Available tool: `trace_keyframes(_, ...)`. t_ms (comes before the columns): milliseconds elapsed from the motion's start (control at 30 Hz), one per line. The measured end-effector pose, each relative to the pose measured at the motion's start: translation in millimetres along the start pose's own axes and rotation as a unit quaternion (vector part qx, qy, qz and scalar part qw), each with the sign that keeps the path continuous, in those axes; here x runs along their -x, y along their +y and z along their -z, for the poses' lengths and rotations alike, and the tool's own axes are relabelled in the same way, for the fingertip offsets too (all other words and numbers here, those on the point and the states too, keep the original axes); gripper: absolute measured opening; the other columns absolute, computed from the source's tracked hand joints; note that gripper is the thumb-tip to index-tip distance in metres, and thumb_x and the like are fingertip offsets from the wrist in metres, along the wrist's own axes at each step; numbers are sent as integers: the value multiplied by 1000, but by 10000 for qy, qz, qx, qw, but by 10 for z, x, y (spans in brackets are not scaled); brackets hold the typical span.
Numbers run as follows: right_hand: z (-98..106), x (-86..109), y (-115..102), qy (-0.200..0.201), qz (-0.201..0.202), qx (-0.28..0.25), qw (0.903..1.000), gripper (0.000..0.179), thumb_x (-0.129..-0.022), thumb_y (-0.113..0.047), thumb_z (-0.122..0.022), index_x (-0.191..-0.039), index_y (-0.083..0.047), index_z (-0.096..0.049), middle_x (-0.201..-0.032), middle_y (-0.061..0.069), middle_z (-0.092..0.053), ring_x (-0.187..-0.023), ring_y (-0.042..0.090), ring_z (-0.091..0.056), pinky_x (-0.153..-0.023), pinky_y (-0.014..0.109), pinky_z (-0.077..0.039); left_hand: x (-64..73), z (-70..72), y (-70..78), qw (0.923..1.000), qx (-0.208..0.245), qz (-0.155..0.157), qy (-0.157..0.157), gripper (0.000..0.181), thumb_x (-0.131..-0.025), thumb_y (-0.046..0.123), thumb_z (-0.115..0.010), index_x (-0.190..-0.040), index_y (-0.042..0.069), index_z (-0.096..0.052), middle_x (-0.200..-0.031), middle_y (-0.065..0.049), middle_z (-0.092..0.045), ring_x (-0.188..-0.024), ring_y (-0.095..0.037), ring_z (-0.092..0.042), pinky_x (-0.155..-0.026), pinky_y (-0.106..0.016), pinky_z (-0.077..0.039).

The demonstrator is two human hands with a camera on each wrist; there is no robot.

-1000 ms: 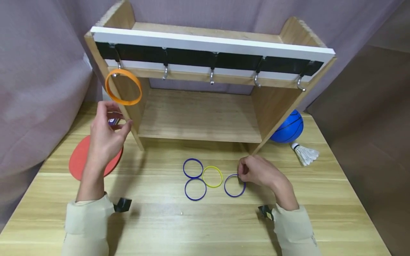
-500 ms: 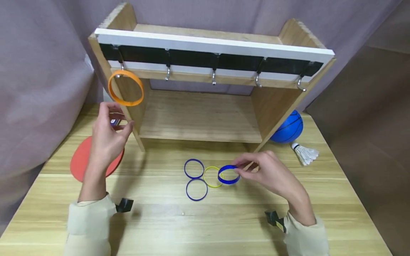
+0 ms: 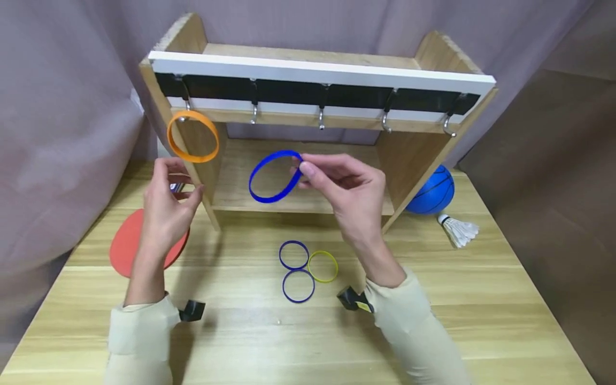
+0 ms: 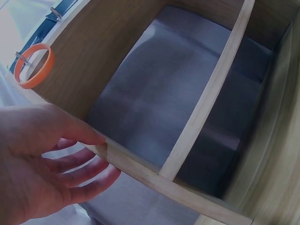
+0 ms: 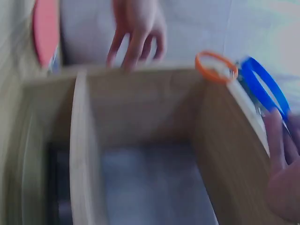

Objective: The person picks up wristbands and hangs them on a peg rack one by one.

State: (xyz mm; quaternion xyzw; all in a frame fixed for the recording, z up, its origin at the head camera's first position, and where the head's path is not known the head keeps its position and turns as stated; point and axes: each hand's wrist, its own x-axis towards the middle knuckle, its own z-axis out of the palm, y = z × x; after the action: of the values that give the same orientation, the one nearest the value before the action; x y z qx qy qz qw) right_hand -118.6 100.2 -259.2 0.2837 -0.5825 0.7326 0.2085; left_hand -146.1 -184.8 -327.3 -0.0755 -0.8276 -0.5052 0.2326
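Note:
My right hand [image 3: 356, 198] pinches a blue silicone wristband [image 3: 290, 185] between thumb and fingers, raised in front of the wooden shelf [image 3: 226, 182]. Its loop points left, below the row of metal hooks [image 3: 321, 118]. An orange wristband [image 3: 193, 159] hangs from the leftmost hook. My left hand [image 3: 163, 211] grips the front edge of the shelf's left side panel [image 4: 140, 176], the thumb on the inner side and the fingers outside, as the left wrist view shows. On the table lie two more blue wristbands [image 3: 298, 302] and a yellow wristband [image 3: 337, 267], close together.
A red table tennis paddle [image 3: 126, 243] lies at the left, partly under my left forearm. To the right of the shelf are a blue ball [image 3: 433, 191] and a white shuttlecock [image 3: 459, 231]. A grey curtain [image 3: 308, 24] hangs behind.
My right hand has picked the blue wristband off the table and carried it up and left toward the hooks. The left hand keeps its grip on the side panel.

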Motion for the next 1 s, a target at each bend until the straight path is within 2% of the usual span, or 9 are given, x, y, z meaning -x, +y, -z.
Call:
trace_keyframes(133,-247,-116,80,517,203,-904,9944,16,-88,10,-66,-103,9,-71,-102,30,-67,-88,42,-68,-72,45,-60,15,-14,-5,10000,48,14,-25,50,-83,-9,-70,-125,0,-44,-114,-8,-56,-98,-20,-62,-72,-18,-55)
trace_keyframes(267,-411,-178,162,933,340,-1161,9883,16,-87,10,-67,-102,8,-71,-101,30,-67,-88,41,-69,-73,45,-60,19,-16,1,10000,51,-5,-18,51,-82,-9,-70,-125,0,-44,-114,-7,-56,-98,-19,-61,-72,-19,-56)
trace_keyframes(467,-476,-216,277,1206,436,-1015,9865,15,-86,9,-70,-101,9,-71,-97,27,-69,-86,37,-70,-70,45,-61,16,-10,11,10000,24,8,3,52,-82,-9,-70,-126,0,-44,-115,-7,-56,-98,-19,-61,-72,-19,-55)
trace_keyframes(833,-408,-179,372,1135,350,-679,9906,16,-86,5,-71,-102,6,-72,-98,25,-70,-85,34,-70,-64,42,-61,10,-9,7,10000,-19,45,18,51,-83,-8,-70,-126,0,-44,-114,-7,-56,-97,-20,-62,-73,-18,-55)
trace_keyframes(933,-396,-184,366,1094,313,-653,9914,16,-86,4,-71,-102,6,-72,-98,25,-70,-84,33,-70,-63,41,-61,15,-7,47,10000,-24,76,-5,50,-83,-10,-69,-126,-1,-43,-114,-9,-56,-98,-21,-61,-73,-17,-54)
trace_keyframes(1000,-371,-173,352,1042,296,-546,9926,16,-87,3,-71,-103,5,-72,-100,23,-70,-86,33,-70,-62,41,-61,27,2,128,10000,-29,81,-18,49,-84,-11,-68,-125,-3,-42,-114,-11,-56,-98,-23,-61,-74,-17,-54)
